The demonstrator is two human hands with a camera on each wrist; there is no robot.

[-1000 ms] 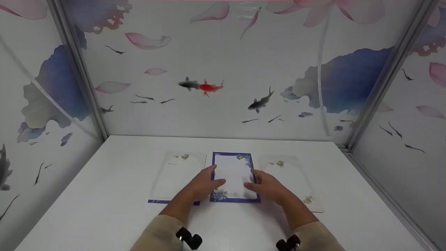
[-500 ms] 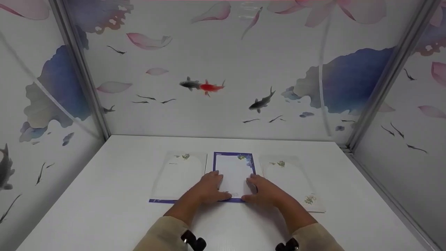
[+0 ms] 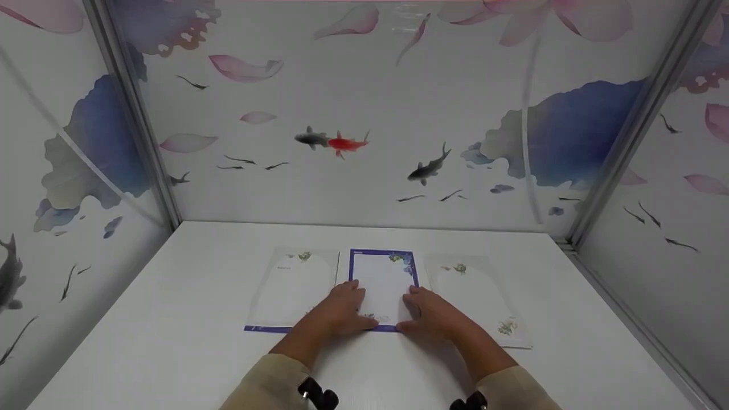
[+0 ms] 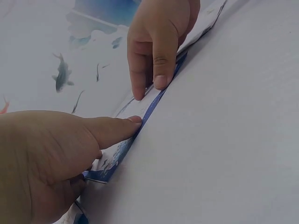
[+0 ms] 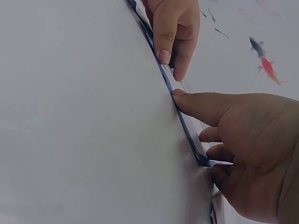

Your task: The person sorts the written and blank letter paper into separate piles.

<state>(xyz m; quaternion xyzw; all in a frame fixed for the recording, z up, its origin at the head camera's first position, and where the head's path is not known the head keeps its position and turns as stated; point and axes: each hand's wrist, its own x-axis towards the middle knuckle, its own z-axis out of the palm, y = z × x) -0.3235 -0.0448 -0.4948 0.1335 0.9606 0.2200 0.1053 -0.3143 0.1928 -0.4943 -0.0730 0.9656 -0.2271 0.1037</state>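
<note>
A stack of paper with a blue border and printed flowers lies flat in the middle of the table. My left hand rests at its near left corner, the thumb stretched along the near edge and the fingers by the left side. Mirroring it, my right hand touches the near right corner, its thumb also on the near edge. Layered page edges show beside that thumb in the right wrist view. In the left wrist view a blue flower print shows below the left thumb. Both hands cover the near corners in the head view.
To the left lies a pale flowered paper stack with a blue strip at its near edge. Another pale flowered stack lies to the right, partly under the right forearm. Printed panels enclose the white table at the back and sides.
Both hands have slid toward the person, from the sides of the middle stack to its near corners, and the thumbs now lie on the near edge. Over the last half second they barely move.
</note>
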